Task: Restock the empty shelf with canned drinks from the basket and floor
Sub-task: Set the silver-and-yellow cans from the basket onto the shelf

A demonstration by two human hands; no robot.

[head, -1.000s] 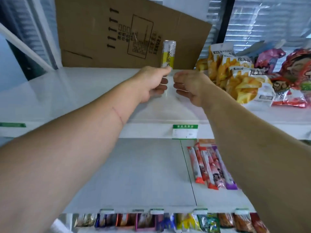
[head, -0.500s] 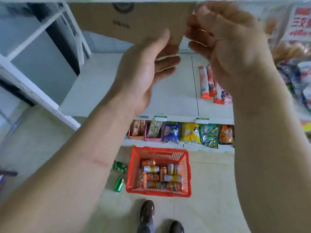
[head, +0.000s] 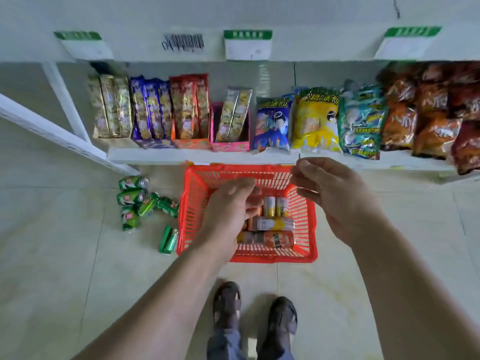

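A red plastic basket (head: 304, 245) stands on the floor before the bottom shelf. Several orange and yellow drink cans (head: 275, 224) lie inside it. My left hand (head: 228, 206) hovers over the basket's left half, fingers curled loosely, holding nothing; it hides some of the cans. My right hand (head: 335, 193) hangs over the basket's right rim, fingers apart and empty. Several green cans (head: 137, 201) lie scattered on the floor left of the basket, with one more green can (head: 168, 239) nearer to me.
The bottom shelf (head: 155, 155) behind the basket is packed with snack boxes and chip bags (head: 315, 120). A white shelf edge with green price tags (head: 248, 44) runs across the top. A slanted white frame (head: 52, 133) is at left. My feet (head: 254, 310) stand on the tiled floor.
My view has swung down from the upper shelf, where a yellow can was left, to the floor. Both empty hands have dropped toward the basket.
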